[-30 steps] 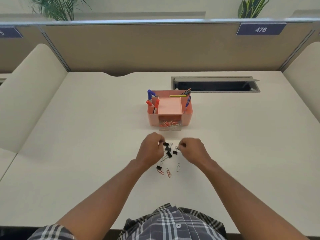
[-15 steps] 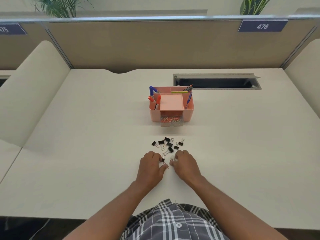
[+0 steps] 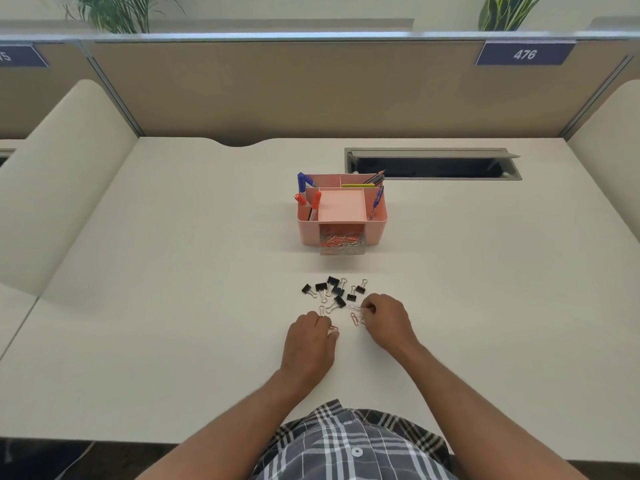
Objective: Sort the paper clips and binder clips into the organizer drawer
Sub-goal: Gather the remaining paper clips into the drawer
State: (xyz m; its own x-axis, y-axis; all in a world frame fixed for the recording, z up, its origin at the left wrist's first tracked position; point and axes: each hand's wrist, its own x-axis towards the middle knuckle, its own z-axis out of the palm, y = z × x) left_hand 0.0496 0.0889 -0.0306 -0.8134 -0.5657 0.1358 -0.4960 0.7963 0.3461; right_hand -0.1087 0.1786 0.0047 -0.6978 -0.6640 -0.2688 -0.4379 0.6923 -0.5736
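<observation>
The left hand [image 3: 308,337] is resting knuckles-up on the tabletop [image 3: 173,306], its grip pinching together on a copper-coloured paper clip [image 3: 333,328] that is peeking out at the fingertips [image 3: 325,320]. Just beyond that grip a loose binder clip [image 3: 337,302] is lying with its wire handles pointing back toward the hand, and further out the cluster of black binder clips [image 3: 333,288] is spreading across the surface.

Between the two hands, more paper clips [image 3: 355,318] are lying flat. The right hand [image 3: 386,320] is curling over them, its grip closing on one or two of the wire loops; whether it is truly clamping them or only touching I cannot tell.

Well beyond both grips, the pink desk organizer [image 3: 341,211] is standing with its clear drawer [image 3: 342,244] pulled open toward the person and already holding a heap of paper clips.

The likely trouble: the clips are thin and flat against the tabletop, so a fingertip pinch may be sliding off or dragging a neighbour along. Tangled loops could be lifting together and dropping on the way to the drawer, and a sweeping wrist could be scattering the binder clips nearby.
</observation>
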